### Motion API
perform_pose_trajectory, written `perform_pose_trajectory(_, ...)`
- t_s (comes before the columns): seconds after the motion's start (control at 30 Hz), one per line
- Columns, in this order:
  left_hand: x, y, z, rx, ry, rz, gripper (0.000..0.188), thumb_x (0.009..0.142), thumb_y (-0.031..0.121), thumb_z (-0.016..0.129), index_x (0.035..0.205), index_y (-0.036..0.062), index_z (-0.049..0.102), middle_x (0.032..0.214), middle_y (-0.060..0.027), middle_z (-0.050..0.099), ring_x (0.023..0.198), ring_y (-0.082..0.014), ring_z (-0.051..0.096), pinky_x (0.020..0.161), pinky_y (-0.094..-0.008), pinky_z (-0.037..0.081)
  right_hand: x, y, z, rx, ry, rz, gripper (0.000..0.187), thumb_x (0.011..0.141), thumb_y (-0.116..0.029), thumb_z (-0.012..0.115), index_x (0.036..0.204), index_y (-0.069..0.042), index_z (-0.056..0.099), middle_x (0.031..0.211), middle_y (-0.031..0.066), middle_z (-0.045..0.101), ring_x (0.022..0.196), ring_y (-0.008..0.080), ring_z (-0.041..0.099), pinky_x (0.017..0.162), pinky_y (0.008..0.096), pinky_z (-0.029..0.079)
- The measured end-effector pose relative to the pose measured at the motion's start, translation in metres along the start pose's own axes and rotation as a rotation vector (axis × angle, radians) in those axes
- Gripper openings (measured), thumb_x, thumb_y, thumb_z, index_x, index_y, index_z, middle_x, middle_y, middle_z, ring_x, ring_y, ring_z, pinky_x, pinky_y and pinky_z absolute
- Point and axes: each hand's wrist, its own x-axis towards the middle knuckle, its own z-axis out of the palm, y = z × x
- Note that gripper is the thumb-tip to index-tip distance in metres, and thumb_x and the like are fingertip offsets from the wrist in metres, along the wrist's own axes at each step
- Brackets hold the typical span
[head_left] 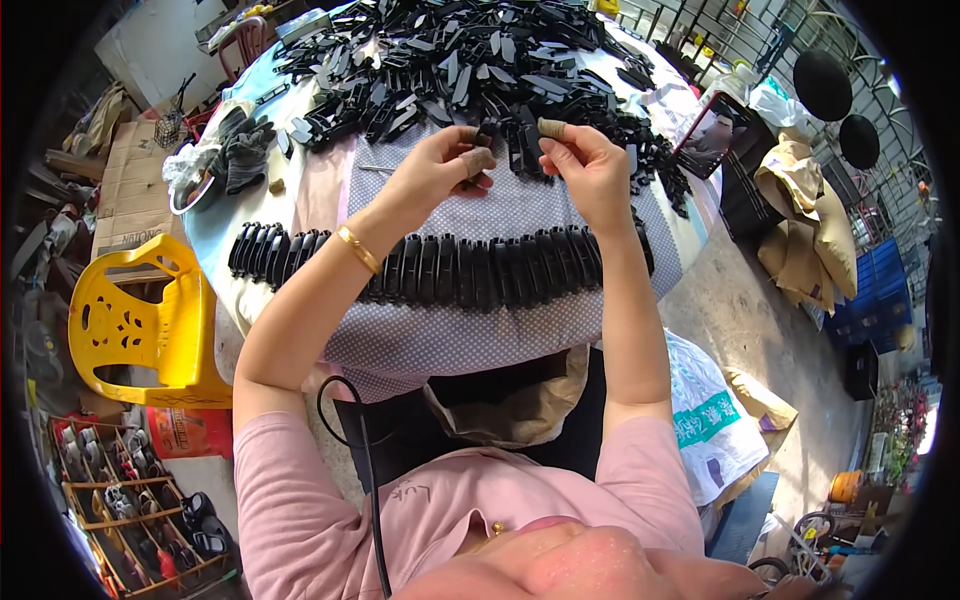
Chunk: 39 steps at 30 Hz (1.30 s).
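Both of my hands are raised over the table, just in front of a large heap of black plastic parts [455, 75]. My left hand [450, 165] has its fingers curled, closed on a small dark part [487, 133] at the fingertips. Opposite it, my right hand [588, 165] pinches an elongated black plastic part [524, 145] between thumb and index finger. Tan tape wraps some fingers on both hands. Nearer me, a long curved row of black plastic pieces [480, 272] stands side by side on the dotted cloth [430, 345], partly hidden by my forearms.
A thin metal rod [377, 168] lies left of my hands. Dark gloves [245, 150] sit at the table's left edge, and a phone [708, 135] leans at the right. A yellow plastic chair [180, 330] stands left; an open paper sack [515, 410] is below the front edge.
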Motion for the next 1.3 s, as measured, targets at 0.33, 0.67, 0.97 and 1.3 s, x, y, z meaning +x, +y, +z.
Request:
perform_pose_trajectory(0.33, -0.024, -0.011, -0.001, -0.304, -0.047, -0.027, 0.032, 0.083, 0.013, 0.062, 0.109, -0.0033, 0.05, 0.089, -0.0066, 0.058, 0.084, -0.014, 0.06, 0.075, -0.0255, 0.051, -0.007, -0.011, 0.015, 0.251, -0.101, 0.224, 0.018, 0.088, -0.006, 0.052, 0.103, -0.001, 0.06, 0.076, 0.002, 0.06, 0.065, 0.0094, 0.058, 0.057, 0.0208, 0.05)
perform_pose_trajectory(0.67, -0.03, -0.015, 0.007, -0.604, -0.139, 0.032, 0.037, 0.084, 0.006, 0.058, 0.117, 0.0008, 0.044, 0.101, -0.0073, 0.057, 0.089, -0.0136, 0.059, 0.078, -0.0238, 0.049, -0.012, -0.011, 0.021, 0.614, -0.094, 0.309, 0.018, 0.083, -0.003, 0.058, 0.101, -0.001, 0.061, 0.092, 0.0082, 0.064, 0.075, 0.0157, 0.063, 0.066, 0.0266, 0.055)
perform_pose_trajectory(0.97, -0.028, -0.02, 0.006, -0.481, -0.034, 0.06, 0.036, 0.083, 0.006, 0.059, 0.116, 0.0028, 0.045, 0.101, -0.0042, 0.056, 0.093, -0.0097, 0.057, 0.078, -0.0218, 0.048, -0.017, -0.015, 0.03, 0.533, -0.213, 0.252, 0.021, 0.081, -0.001, 0.06, 0.102, 0.001, 0.061, 0.093, 0.0058, 0.063, 0.074, 0.0141, 0.062, 0.069, 0.0257, 0.054)
perform_pose_trajectory(1.3, -0.03, -0.023, 0.004, -0.533, -0.073, 0.02, 0.034, 0.084, 0.01, 0.059, 0.117, 0.0045, 0.049, 0.105, -0.0036, 0.057, 0.093, -0.0148, 0.059, 0.082, -0.0293, 0.051, -0.021, -0.025, 0.035, -0.229, 0.024, -0.439, 0.011, 0.075, -0.002, 0.067, 0.085, 0.003, 0.065, 0.075, 0.0094, 0.061, 0.064, 0.0152, 0.06, 0.056, 0.0235, 0.047)
